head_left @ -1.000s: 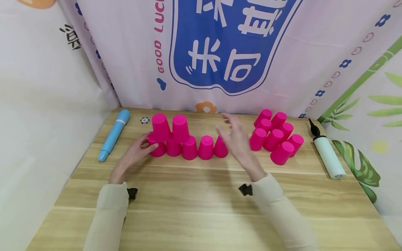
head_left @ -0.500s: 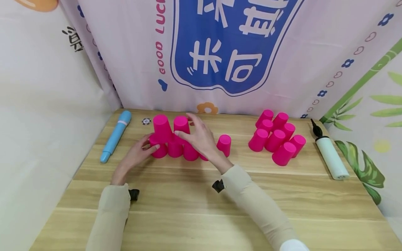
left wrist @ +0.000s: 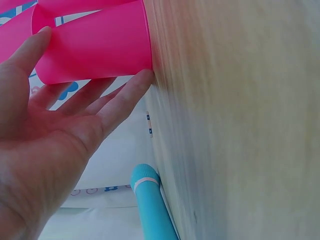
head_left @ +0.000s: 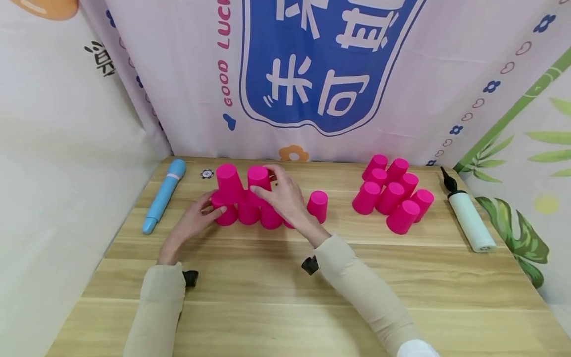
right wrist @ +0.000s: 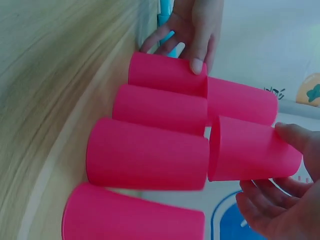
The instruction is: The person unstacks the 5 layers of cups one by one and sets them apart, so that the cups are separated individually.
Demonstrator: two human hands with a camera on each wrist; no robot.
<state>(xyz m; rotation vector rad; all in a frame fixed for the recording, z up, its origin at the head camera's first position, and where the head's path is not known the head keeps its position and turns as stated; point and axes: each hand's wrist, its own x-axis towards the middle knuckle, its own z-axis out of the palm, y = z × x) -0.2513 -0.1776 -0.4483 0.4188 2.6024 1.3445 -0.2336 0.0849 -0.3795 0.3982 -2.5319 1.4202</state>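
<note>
Pink cups stand upside down in a row on the wooden table, and two more sit on top at the row's left end. My left hand (head_left: 194,220) holds the leftmost bottom cup (left wrist: 100,45), thumb in front and fingers along its side. With my right hand (head_left: 285,196) I grip the right upper cup (right wrist: 252,152), thumb on one side and fingers on the other; it rests across the second and third bottom cups. The left upper cup (head_left: 229,182) stands beside it. My right hand partly hides the fourth bottom cup; the row's last cup (head_left: 317,206) shows fully.
To the right stands a cluster of several upside-down pink cups (head_left: 390,198). A pale green hand pump (head_left: 470,223) lies at the right edge, a blue tube-shaped thing (head_left: 164,196) at the left. A small round chip (head_left: 207,173) lies behind the stack.
My right hand has moved left from the row's right end to the right upper cup and taken hold of it. My left hand stays at the leftmost bottom cup.
</note>
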